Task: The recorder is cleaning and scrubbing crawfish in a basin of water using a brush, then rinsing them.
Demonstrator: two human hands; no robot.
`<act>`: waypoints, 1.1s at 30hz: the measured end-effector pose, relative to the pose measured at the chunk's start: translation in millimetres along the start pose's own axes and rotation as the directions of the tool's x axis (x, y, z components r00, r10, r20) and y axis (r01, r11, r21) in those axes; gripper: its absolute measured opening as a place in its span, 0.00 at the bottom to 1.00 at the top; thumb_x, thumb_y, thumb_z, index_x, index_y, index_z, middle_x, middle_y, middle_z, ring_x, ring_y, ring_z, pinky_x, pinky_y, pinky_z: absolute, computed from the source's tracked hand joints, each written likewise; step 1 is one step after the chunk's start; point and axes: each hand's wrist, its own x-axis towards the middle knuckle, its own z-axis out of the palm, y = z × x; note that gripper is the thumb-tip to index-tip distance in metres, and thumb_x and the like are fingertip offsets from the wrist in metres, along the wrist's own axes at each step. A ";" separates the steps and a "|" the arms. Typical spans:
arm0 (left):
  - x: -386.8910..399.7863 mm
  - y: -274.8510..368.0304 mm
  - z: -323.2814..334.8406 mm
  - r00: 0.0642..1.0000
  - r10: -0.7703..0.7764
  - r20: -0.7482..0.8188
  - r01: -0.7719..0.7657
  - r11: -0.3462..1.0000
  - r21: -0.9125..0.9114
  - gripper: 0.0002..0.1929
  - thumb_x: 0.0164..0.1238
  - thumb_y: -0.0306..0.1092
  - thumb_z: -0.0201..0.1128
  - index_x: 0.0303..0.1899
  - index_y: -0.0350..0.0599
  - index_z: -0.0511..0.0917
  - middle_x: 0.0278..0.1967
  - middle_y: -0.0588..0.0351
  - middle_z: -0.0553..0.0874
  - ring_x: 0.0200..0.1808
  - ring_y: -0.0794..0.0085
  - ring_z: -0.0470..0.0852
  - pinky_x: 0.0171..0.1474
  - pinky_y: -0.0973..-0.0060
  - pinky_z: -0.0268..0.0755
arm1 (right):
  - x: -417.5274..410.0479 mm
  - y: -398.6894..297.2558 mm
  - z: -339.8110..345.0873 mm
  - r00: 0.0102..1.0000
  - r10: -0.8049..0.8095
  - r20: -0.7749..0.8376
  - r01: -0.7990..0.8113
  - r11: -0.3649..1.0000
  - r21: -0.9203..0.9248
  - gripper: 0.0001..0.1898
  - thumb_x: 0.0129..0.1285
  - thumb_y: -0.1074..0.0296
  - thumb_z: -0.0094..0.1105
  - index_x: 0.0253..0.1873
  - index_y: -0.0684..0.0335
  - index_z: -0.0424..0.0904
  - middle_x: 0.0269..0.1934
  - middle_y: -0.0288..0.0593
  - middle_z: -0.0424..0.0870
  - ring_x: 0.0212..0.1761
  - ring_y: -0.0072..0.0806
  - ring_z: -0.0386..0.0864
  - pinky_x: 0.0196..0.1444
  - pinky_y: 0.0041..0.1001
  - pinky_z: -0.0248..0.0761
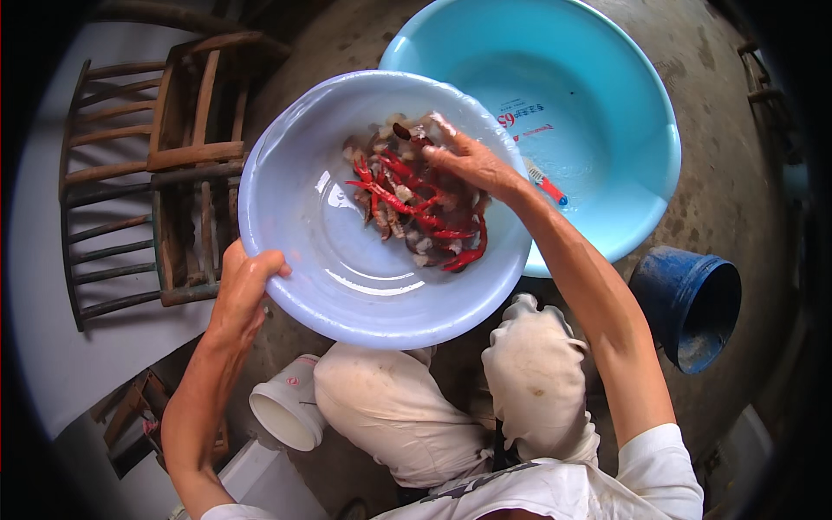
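Note:
My left hand (250, 279) grips the lower left rim of a pale blue-violet plastic basin (305, 260), thumb over the edge. Inside the basin, red crayfish (416, 208) and pieces of shell lie in a heap in cloudy water. My right hand (468, 156) reaches over the basin's right side, fingers spread at the upper right of the heap; its fingertips are partly hidden, and whether they hold a piece cannot be told. Behind the basin stands a larger turquoise tub (624, 130) with a little water. A brush with a red and blue handle (551, 190) lies in that tub.
A blue bucket (686, 305) lies tipped on the floor at the right. A white bucket (289, 403) lies on its side beside my left knee. Wooden chairs (156, 156) stand along the pale wall at the left. My knees are below the basin.

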 end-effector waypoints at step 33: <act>4.1 26.3 5.2 0.996 0.055 0.068 -0.064 0.988 0.139 0.14 0.46 0.32 0.58 0.36 0.33 0.77 0.25 0.56 0.79 0.27 0.75 0.76 0.30 0.79 0.68 | -2.3 -1.8 -13.8 0.937 -0.253 -0.241 0.215 0.961 -0.172 0.32 0.69 0.63 0.55 0.76 0.55 0.57 0.69 0.51 0.70 0.69 0.38 0.70 0.70 0.35 0.62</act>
